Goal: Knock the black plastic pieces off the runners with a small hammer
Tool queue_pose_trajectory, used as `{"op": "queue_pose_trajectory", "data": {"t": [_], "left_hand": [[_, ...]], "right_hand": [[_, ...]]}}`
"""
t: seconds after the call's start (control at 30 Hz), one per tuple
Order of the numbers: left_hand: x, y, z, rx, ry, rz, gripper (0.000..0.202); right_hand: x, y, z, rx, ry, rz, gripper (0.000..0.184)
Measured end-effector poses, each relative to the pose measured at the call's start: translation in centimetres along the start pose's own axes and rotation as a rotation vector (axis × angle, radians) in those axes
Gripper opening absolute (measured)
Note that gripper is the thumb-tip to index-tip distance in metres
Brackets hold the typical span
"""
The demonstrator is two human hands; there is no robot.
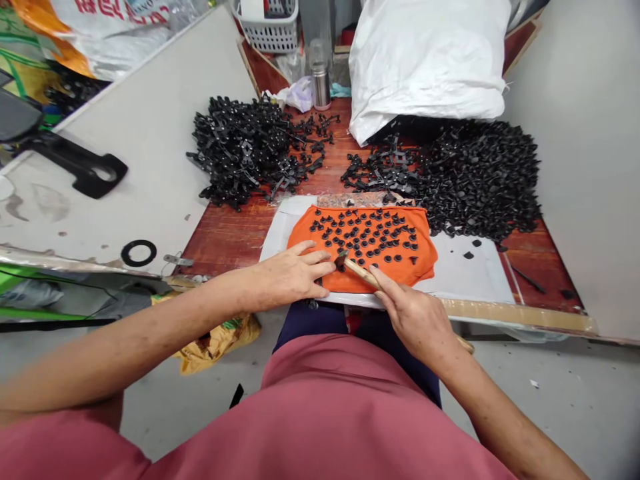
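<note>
Orange cloth [425,260] carries dozens of black, round-based pieces [388,259] (too crowded to count); over it, the right hand [417,319] grips one wooden-handled tool [363,272]; the left hand [293,273] spreads, its hold unclear.

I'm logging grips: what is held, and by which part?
Right hand: a hammer-like tool, by its pale handle. Left hand: can't tell whether it holds anything.

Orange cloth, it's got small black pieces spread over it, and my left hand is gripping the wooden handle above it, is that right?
Not quite: the head view shows your right hand, not your left, gripping the wooden handle above the orange cloth. The small black pieces are spread over it, as you said.
</note>
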State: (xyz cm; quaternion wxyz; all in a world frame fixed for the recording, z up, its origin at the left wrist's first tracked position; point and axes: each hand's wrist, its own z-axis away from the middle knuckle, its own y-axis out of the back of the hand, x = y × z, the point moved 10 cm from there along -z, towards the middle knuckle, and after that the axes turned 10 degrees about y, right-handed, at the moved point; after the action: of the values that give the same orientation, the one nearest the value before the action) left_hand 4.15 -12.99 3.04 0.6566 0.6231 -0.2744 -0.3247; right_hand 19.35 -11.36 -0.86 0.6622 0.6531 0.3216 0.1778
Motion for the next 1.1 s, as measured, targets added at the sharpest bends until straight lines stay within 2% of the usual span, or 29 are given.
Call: {"op": "queue_pose_trajectory", "data": {"t": [0.07, 0.13, 0.2, 0.23, 0.27, 0.33, 0.4, 0.47, 0.57, 0.67, 0.73, 0.83, 0.93, 1.0, 1.1], "left_hand": [[0.6, 0.2, 0.0, 0.037, -0.063, -0.023, 0.014], [1.0, 1.3, 0.4, 0.092, -0.101, -0.024, 0.017], [0.7, 2.6, 1.0, 0.144, -0.072, 0.003, 0.022], [0.2, 3.1, 1.3, 0.159, -0.016, 0.023, 0.024], [-0.8, 3.4, 1.5, 0.167, 0.075, 0.045, 0.026], [-3.6, 3.2, 2.0, 0.171, 0.367, 0.099, 0.029], [-6.4, 2.0, 3.0, 0.155, 0.691, 0.204, 0.034], [-7.4, 0.3, 3.5, 0.127, 0.873, 0.375, 0.046], [-6.1, -1.6, 2.3, 0.102, 0.834, 0.655, 0.051], [-5.3, -2.5, 1.5, 0.097, 0.801, 0.765, 0.044], [-5.7, -3.0, 1.7, 0.104, 0.846, 0.754, 0.041], [-7.1, -3.2, 2.5, 0.164, 0.931, 0.76, 0.04], [-8.4, -3.6, 3.2, 0.211, 0.98, 0.936, 0.041], [-8.4, -4.0, 3.1, 0.171, 0.931, 1.13, 0.043], [-6.8, -4.0, 2.3, 0.049, 0.788, 1.377, 0.043]], "right_hand": [[0.3, 0.2, -0.1, -0.007, -0.001, -0.01, 0.051], [0.7, 0.8, 0.1, 0.027, -0.007, -0.086, 0.05], [1.5, 1.8, 0.7, 0.11, -0.027, -0.243, 0.049], [2.0, 2.3, 1.0, 0.155, -0.047, -0.327, 0.049], [2.6, 2.6, 1.4, 0.194, -0.07, -0.399, 0.049], [3.5, 3.0, 2.2, 0.241, -0.109, -0.479, 0.049], [3.7, 2.8, 2.6, 0.238, -0.116, -0.493, 0.049], [3.4, 2.3, 2.6, 0.209, -0.101, -0.504, 0.049], [2.9, 1.7, 2.5, 0.18, -0.075, -0.53, 0.05], [3.1, 2.0, 2.7, 0.23, -0.094, -0.515, 0.049], [3.4, 2.0, 2.8, 0.251, -0.118, -0.52, 0.048], [3.4, 1.4, 2.7, 0.214, -0.123, -0.576, 0.049], [3.1, 0.9, 2.4, 0.175, -0.117, -0.604, 0.05], [2.9, 0.8, 2.3, 0.16, -0.115, -0.61, 0.05], [2.6, 1.1, 1.9, 0.158, -0.123, -0.647, 0.049]]}}
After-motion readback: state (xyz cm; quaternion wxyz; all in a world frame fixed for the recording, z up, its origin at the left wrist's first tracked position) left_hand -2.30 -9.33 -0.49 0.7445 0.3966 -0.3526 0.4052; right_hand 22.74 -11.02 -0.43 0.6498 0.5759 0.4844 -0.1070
